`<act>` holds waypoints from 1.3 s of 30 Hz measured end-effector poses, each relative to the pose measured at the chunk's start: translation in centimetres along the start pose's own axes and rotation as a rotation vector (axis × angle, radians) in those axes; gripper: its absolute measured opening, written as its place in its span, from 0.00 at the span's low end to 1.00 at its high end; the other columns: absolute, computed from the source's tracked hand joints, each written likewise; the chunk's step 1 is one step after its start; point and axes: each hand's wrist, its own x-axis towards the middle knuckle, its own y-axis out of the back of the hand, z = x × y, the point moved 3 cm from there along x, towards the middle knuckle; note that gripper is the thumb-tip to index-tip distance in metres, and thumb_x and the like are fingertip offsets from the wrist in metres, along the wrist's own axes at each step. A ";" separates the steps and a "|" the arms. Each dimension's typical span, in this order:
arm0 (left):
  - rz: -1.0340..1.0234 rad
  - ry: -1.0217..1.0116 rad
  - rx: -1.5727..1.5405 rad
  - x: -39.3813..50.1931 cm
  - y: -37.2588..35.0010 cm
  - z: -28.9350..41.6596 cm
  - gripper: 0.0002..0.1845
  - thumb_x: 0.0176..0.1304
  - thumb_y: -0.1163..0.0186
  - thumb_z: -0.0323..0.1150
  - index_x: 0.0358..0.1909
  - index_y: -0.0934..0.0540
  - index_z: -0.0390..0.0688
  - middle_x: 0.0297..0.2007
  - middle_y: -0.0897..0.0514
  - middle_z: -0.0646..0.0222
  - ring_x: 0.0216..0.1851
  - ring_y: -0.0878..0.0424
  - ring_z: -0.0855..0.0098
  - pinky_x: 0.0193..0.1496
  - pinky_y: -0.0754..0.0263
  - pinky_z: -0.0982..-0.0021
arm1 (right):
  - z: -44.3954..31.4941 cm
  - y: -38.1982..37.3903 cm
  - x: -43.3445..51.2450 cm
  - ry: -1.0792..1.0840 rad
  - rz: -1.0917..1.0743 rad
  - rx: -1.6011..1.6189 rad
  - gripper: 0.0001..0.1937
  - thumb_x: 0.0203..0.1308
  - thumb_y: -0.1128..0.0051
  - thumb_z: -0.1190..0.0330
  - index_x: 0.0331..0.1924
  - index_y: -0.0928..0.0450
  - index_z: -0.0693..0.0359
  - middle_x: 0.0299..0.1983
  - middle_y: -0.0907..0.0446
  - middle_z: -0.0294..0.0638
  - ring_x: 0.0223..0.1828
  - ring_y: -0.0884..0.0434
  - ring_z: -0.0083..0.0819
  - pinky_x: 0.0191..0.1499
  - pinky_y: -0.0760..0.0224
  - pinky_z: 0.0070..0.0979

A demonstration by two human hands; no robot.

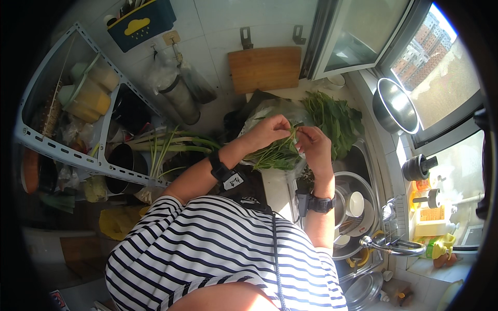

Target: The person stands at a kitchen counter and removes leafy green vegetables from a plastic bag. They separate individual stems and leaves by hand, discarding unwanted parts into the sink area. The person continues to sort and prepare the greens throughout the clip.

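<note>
Thin green stems (pixel 292 135) of a leafy vegetable are pinched between the fingertips of my left hand (pixel 273 130) and my right hand (pixel 316 145), which meet close together. Below them, a loose heap of leafy stems (pixel 277 157) lies on a clear plastic bag (pixel 268 108) on the counter. A larger bunch of broad green leaves (pixel 335 120) rests just beyond my right hand, reaching the sink's edge. My fingers partly hide the held stems.
On the right, a sink (pixel 367 155) holds a metal basin (pixel 342 253) with bowls, under a faucet (pixel 404 248). A steel bowl (pixel 395 105) stands by the open window (pixel 354 39). Scallions (pixel 171 144) and a metal rack (pixel 78 161) are left. A wooden cutting board (pixel 265 69) leans behind.
</note>
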 end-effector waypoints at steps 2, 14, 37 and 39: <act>-0.012 0.003 0.019 -0.1 0.0 0.1 0.07 0.62 0.40 0.26 0.38 0.28 0.38 0.31 0.25 0.76 0.34 0.27 0.85 0.39 0.31 0.80 | 0.0 0.2 0.0 0.014 -0.006 -0.110 0.05 0.58 0.44 0.76 0.38 0.21 0.69 0.28 0.24 0.40 0.23 0.21 0.24 0.23 0.31 0.21; 0.062 -0.042 0.122 -0.4 0.8 1.3 0.08 0.62 0.39 0.29 0.39 0.25 0.39 0.32 0.23 0.77 0.37 0.26 0.82 0.42 0.30 0.79 | 3.3 2.8 -0.7 -0.153 0.334 0.019 0.06 0.63 0.49 0.72 0.39 0.25 0.67 0.27 0.23 0.35 0.25 0.23 0.18 0.25 0.29 0.18; 0.239 -0.112 -0.122 3.4 5.5 6.3 0.09 0.61 0.38 0.32 0.41 0.25 0.42 0.39 0.22 0.75 0.42 0.26 0.81 0.47 0.32 0.77 | 9.1 3.6 -3.6 0.109 0.286 -0.731 0.19 0.55 0.43 0.71 0.52 0.26 0.66 0.54 0.25 0.56 0.56 0.27 0.52 0.58 0.32 0.38; 0.292 -0.035 -0.091 3.4 6.0 5.4 0.10 0.60 0.37 0.32 0.40 0.25 0.42 0.38 0.22 0.75 0.41 0.25 0.80 0.47 0.32 0.77 | 7.6 3.2 -3.5 0.132 0.339 -0.691 0.16 0.56 0.44 0.74 0.50 0.25 0.67 0.51 0.24 0.56 0.52 0.24 0.53 0.54 0.30 0.38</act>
